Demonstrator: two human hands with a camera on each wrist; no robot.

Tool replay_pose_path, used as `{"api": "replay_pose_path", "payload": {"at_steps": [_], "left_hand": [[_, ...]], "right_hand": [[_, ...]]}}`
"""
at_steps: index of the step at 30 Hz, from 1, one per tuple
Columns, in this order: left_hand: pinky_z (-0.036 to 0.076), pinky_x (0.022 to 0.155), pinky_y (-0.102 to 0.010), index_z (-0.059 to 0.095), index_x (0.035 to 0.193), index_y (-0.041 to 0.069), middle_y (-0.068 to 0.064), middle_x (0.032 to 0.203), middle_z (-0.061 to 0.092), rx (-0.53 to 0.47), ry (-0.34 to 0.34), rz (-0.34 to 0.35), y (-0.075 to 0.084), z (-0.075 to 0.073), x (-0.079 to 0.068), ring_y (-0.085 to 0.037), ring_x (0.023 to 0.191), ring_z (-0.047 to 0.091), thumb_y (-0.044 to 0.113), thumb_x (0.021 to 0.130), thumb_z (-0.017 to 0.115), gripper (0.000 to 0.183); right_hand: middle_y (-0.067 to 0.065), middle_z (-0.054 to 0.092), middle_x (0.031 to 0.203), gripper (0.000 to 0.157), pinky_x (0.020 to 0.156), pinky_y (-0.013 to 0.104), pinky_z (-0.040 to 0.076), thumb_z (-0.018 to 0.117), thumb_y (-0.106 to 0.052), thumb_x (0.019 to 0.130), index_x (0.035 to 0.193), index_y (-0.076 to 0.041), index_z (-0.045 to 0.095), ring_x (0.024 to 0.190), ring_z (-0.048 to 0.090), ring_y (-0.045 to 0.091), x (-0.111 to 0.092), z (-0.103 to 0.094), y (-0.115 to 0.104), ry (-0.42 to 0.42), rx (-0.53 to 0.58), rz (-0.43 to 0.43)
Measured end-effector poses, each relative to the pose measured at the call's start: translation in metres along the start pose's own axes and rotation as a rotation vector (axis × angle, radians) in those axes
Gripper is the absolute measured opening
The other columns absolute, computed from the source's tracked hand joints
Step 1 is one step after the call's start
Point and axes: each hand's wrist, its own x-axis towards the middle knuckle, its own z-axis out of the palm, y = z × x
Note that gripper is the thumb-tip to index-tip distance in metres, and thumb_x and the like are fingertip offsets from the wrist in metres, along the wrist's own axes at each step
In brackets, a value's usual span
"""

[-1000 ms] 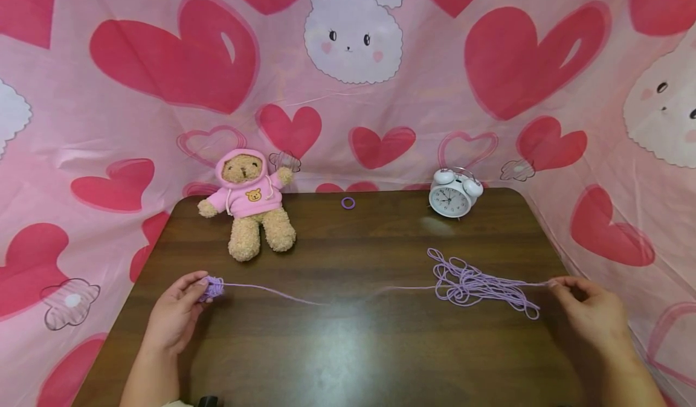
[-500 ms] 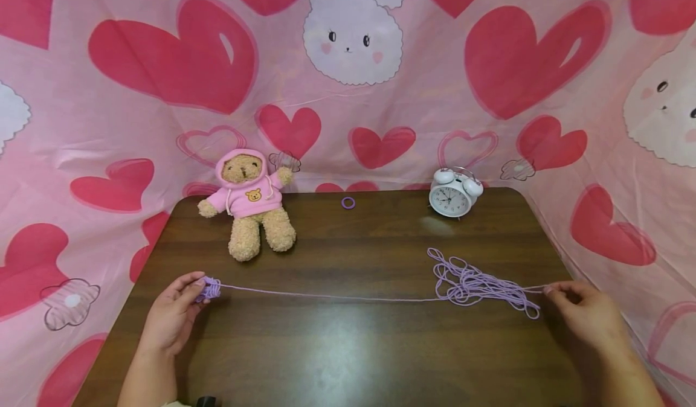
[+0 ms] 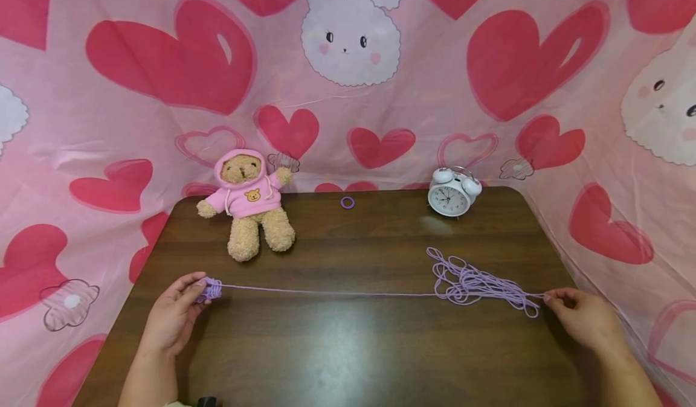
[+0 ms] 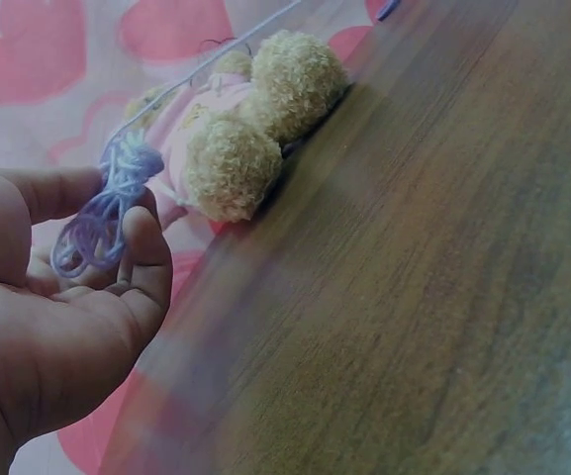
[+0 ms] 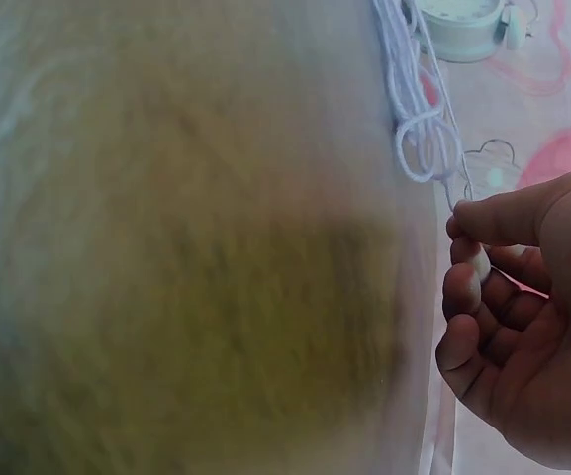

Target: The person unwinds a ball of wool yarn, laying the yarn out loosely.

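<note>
My left hand (image 3: pixel 175 319) pinches a small looped bundle of purple yarn (image 3: pixel 212 289) between thumb and fingers, at the left of the table. In the left wrist view the bundle (image 4: pixel 117 203) shows its loose loops below the thumb. One strand (image 3: pixel 331 293) runs nearly straight from it across to a tangled heap of the same yarn (image 3: pixel 478 286) on the right. Beyond the heap, my right hand (image 3: pixel 587 319) pinches yarn between thumb and forefinger near the table's right edge. In the right wrist view its other fingers (image 5: pixel 460 287) curl loosely below the yarn.
A teddy bear (image 3: pixel 252 198) in a pink hoodie sits at the back left of the brown table (image 3: pixel 326 358). A purple ring (image 3: pixel 347 202) lies at the back middle. A white alarm clock (image 3: pixel 450 198) stands back right. Heart-patterned cloth (image 3: pixel 217 63) hangs behind.
The strand between left bundle and heap was sagging and partly blurred; now it lies nearly straight. My right hand has shifted slightly left and towards the near edge. The left hand has barely moved.
</note>
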Motion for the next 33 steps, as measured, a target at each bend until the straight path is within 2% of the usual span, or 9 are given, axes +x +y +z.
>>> {"api": "replay_pose_path", "payload": {"at_steps": [8,14,17,25,28,33], "left_hand": [[0.054,0.078,-0.021,0.068,0.116,0.014,0.002,0.104,0.067,0.017,-0.013,-0.013,0.001,0.002,0.003,-0.009,0.092,0.063,0.004,0.108,0.053,0.020],[0.054,0.077,-0.022,0.068,0.116,0.014,0.002,0.103,0.067,0.017,-0.029,-0.009,0.000,0.004,0.003,-0.009,0.091,0.064,0.004,0.108,0.052,0.020],[0.054,0.077,-0.021,0.068,0.115,0.014,0.002,0.102,0.067,0.016,-0.030,-0.008,-0.001,0.006,0.002,-0.009,0.089,0.063,0.004,0.108,0.052,0.020],[0.055,0.076,-0.021,0.066,0.118,0.007,0.003,0.101,0.067,0.014,-0.035,-0.004,-0.005,0.007,0.003,-0.009,0.088,0.063,0.004,0.108,0.052,0.017],[0.055,0.076,-0.021,0.065,0.119,0.007,0.003,0.102,0.067,0.034,-0.037,-0.019,-0.005,0.008,0.004,-0.008,0.089,0.064,0.006,0.108,0.053,0.016],[0.056,0.078,-0.022,0.063,0.121,0.008,0.003,0.104,0.067,0.059,-0.039,-0.040,-0.006,0.011,0.004,-0.009,0.091,0.064,0.009,0.108,0.054,0.016]], "right_hand": [[0.028,0.073,0.104,0.027,0.078,0.059,0.047,0.064,-0.023,0.100,0.104,0.001,0.076,0.103,0.063,0.057,0.000,0.000,0.003,0.015,0.006,-0.016],[0.029,0.072,0.108,0.032,0.078,0.059,0.047,0.064,-0.030,0.101,0.108,0.000,0.076,0.104,0.063,0.057,0.001,0.001,0.000,0.017,0.003,-0.006],[0.027,0.073,0.106,0.033,0.076,0.055,0.048,0.066,-0.032,0.101,0.108,-0.002,0.076,0.103,0.064,0.055,0.001,0.004,-0.003,0.034,0.002,-0.005],[0.020,0.076,0.094,0.026,0.064,0.037,0.048,0.070,-0.029,0.098,0.101,-0.005,0.079,0.090,0.070,0.045,0.002,0.015,-0.023,0.126,0.049,-0.012],[0.019,0.077,0.096,0.029,0.065,0.037,0.048,0.069,-0.031,0.099,0.103,-0.005,0.078,0.090,0.070,0.040,0.004,0.017,-0.033,0.115,0.074,0.003],[0.018,0.076,0.101,0.033,0.070,0.043,0.049,0.067,-0.037,0.101,0.107,-0.008,0.078,0.091,0.069,0.034,0.009,0.021,-0.052,0.078,0.106,0.014]]}}
